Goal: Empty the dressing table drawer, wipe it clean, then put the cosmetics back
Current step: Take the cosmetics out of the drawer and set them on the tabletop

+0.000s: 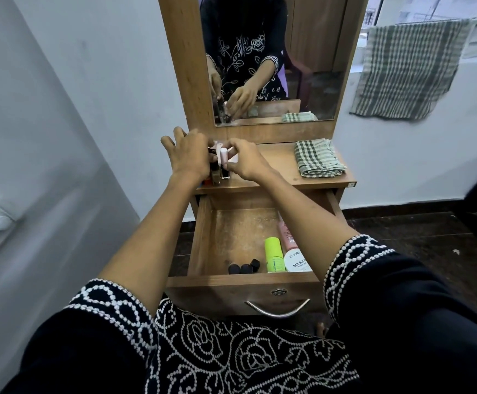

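The dressing table [277,177] stands in front of me with its mirror [271,52] above, and the drawer [203,240] is pulled open toward my lap. A folded checked cloth [318,159] waits on the right of the tabletop, just where I will want it for wiping. In the drawer's near right corner lie a pink tube [286,234], a green bottle [274,254] and a white nail polish remover bottle [297,261], close together, with three small black caps [244,267] just to their left; the rest of the wooden floor is bare and stained.

Both my hands are up on the left of the tabletop, busy with a cluster of small cosmetics [217,166]. My right hand [246,162] pinches a slim pale pink stick [224,157] between fingertips and thumb. My left hand [187,155] curls around the dark little bottles beside it, steadying them.

These pieces look light, hard and smooth, and the tall thin ones would probably tip at a nudge; the glass polish bottles could crack if dropped. I judge it best to take each one low on its body, not by the cap. The emptying looks only partly done.
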A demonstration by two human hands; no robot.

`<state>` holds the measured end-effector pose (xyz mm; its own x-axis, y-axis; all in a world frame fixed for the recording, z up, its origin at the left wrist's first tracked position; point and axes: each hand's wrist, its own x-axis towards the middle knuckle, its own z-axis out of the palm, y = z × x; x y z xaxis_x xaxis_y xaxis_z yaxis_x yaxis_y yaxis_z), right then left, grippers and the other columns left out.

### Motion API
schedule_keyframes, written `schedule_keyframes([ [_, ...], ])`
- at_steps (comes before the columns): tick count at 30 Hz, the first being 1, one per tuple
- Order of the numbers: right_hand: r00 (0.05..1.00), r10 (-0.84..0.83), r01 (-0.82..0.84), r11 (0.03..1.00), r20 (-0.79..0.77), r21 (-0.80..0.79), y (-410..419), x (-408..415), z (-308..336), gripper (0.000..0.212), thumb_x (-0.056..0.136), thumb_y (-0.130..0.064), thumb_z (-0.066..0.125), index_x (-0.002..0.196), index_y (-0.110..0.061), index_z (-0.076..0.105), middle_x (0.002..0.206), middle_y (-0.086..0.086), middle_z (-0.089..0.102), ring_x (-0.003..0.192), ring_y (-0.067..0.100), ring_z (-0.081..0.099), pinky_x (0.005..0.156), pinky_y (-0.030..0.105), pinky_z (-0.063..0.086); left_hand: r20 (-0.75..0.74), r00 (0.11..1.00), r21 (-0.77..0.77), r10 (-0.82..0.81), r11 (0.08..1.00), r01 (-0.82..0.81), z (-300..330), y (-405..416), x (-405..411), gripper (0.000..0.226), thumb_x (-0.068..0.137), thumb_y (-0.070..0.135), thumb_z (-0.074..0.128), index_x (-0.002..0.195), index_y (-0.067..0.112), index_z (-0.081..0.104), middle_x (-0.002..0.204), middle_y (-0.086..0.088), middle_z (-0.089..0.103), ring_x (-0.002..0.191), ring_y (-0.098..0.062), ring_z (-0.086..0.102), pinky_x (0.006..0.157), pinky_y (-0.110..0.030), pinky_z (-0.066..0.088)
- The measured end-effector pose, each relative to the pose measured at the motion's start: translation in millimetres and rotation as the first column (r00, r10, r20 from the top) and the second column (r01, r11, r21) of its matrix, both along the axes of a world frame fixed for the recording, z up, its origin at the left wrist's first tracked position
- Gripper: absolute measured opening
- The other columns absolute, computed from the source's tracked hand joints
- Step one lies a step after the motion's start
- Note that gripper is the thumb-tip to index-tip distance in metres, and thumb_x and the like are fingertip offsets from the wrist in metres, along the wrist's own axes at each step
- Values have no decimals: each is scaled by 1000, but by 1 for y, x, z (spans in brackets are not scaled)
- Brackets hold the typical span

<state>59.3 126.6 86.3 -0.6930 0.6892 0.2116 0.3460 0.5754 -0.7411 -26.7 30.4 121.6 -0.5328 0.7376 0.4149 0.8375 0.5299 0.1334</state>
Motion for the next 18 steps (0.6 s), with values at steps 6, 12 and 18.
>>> schedule_keyframes([
  [6, 999, -22, 22, 1000, -27, 16, 0, -9, -5, 30, 80, -1, 63, 109, -3, 61, 102, 16, 67, 98, 29, 61, 83, 34, 47, 5, 1000, -1, 12, 1000, -12, -1, -1, -1, 19, 88, 5, 59, 96, 16, 71, 105, -7, 63, 109, -29, 38, 85, -42, 24],
  [12, 997, -35, 35, 999, -64, 3, 2, -12, -12, 25, 79, 3, 62, 104, -4, 62, 102, 15, 66, 97, 26, 63, 78, 30, 49, 20, 1000, 31, -2, 1000, 2, -1, -2, 0, 18, 88, 6, 58, 96, 16, 71, 103, -7, 63, 107, -29, 38, 83, -41, 23],
  [18, 992, -45, 45, 999, -117, -3, 2, -14, -15, 18, 77, -2, 69, 86, -15, 61, 85, 3, 65, 89, 22, 66, 79, 34, 53, -4, 1000, 24, -20, 1000, 20, -2, -3, 3, 20, 88, 5, 57, 94, 17, 71, 102, -6, 62, 105, -28, 38, 79, -38, 20],
])
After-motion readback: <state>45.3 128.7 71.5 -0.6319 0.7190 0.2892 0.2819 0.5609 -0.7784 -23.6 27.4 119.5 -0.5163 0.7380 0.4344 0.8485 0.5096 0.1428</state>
